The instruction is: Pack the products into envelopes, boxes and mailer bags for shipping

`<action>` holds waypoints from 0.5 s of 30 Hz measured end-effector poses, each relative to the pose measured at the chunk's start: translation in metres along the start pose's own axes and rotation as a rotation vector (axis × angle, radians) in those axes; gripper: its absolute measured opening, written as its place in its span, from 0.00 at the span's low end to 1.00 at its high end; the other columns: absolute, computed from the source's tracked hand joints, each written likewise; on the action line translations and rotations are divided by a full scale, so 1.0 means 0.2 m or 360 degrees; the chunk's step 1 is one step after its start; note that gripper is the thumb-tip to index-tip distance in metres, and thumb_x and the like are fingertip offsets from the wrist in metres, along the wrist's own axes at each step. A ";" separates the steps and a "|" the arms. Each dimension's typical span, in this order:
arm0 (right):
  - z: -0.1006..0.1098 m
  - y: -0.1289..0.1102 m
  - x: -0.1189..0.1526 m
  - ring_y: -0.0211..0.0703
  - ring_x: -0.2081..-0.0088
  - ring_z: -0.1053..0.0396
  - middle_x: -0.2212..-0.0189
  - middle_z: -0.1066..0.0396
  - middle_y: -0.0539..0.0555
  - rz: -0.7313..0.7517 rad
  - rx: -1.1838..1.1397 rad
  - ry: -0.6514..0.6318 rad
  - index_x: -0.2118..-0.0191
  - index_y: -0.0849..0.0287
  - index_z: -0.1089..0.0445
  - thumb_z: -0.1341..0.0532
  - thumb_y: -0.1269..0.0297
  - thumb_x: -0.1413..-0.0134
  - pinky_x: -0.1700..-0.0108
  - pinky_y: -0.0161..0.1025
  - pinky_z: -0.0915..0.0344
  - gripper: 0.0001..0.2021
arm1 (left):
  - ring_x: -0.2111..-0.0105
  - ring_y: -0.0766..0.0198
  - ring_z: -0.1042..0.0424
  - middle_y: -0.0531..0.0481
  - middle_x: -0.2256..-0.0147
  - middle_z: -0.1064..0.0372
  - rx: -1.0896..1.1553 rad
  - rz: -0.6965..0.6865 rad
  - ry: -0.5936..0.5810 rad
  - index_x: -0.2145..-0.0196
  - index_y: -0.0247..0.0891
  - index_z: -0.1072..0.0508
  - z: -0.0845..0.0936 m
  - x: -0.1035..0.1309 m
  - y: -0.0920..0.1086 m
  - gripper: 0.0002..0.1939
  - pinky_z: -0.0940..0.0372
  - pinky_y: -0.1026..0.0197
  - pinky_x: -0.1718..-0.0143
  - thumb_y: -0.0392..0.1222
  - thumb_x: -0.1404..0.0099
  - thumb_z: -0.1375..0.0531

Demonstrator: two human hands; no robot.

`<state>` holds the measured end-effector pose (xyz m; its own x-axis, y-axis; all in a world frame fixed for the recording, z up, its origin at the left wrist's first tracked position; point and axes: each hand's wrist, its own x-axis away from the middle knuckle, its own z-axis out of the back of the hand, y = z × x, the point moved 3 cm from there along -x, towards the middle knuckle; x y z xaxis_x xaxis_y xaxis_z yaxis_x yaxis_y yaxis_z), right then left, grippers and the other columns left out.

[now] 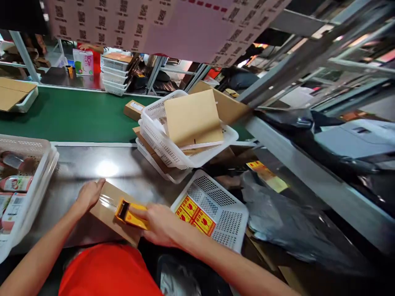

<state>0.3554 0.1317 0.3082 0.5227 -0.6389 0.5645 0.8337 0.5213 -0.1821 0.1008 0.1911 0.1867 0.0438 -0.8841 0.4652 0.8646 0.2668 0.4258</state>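
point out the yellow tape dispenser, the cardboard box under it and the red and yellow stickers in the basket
Yellow tape dispenser (135, 220): head view, on its yellow body.
Cardboard box (106, 211): head view, on its brown upper face.
Red and yellow stickers (196, 216): head view, near the sheet's middle.

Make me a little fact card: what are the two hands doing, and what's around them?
Left hand: touching one end of a cardboard box
Right hand: holding a yellow tape dispenser on the box
Left side: white basket with bottles
Right side: low basket with red-and-yellow stickers
Beyond: stacked baskets with cardboard; green belt
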 end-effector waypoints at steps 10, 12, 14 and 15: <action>-0.82 0.60 0.85 0.50 0.63 0.24 0.56 0.24 0.61 -0.0385 -0.0294 0.0072 0.32 0.40 0.31 0.39 0.75 0.48 0.64 0.44 0.38 0.38 | 0.47 0.32 0.21 0.25 0.54 0.18 -0.0301 0.0049 -0.0025 0.62 0.32 0.17 0.04 -0.03 0.04 0.43 0.30 0.48 0.51 0.63 0.25 0.64; -0.88 0.57 0.74 0.51 0.62 0.24 0.55 0.24 0.61 -0.0421 -0.0317 0.0058 0.32 0.41 0.31 0.38 0.73 0.47 0.63 0.43 0.38 0.36 | 0.48 0.31 0.21 0.23 0.55 0.18 -0.0363 0.0045 -0.0021 0.63 0.32 0.18 0.05 -0.03 0.05 0.43 0.30 0.46 0.51 0.63 0.25 0.65; -0.89 0.53 0.55 0.53 0.61 0.23 0.54 0.24 0.61 -0.0412 -0.0334 0.0066 0.32 0.41 0.32 0.37 0.72 0.47 0.62 0.42 0.36 0.37 | 0.50 0.32 0.20 0.24 0.57 0.18 -0.0422 0.0015 -0.0011 0.63 0.33 0.19 0.06 -0.03 0.06 0.41 0.30 0.46 0.51 0.61 0.24 0.65; -0.89 0.50 0.45 0.54 0.60 0.23 0.53 0.24 0.61 -0.0383 -0.0357 0.0086 0.31 0.40 0.32 0.37 0.71 0.47 0.61 0.42 0.35 0.36 | 0.51 0.32 0.20 0.26 0.57 0.17 -0.0446 -0.0002 -0.0002 0.63 0.34 0.19 0.06 -0.03 0.06 0.40 0.29 0.46 0.51 0.60 0.24 0.64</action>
<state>0.5173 0.0257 0.1971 0.3098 -0.7606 0.5705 0.9497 0.2183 -0.2246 0.1057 0.2044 0.1984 0.0424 -0.8839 0.4657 0.9693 0.1493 0.1951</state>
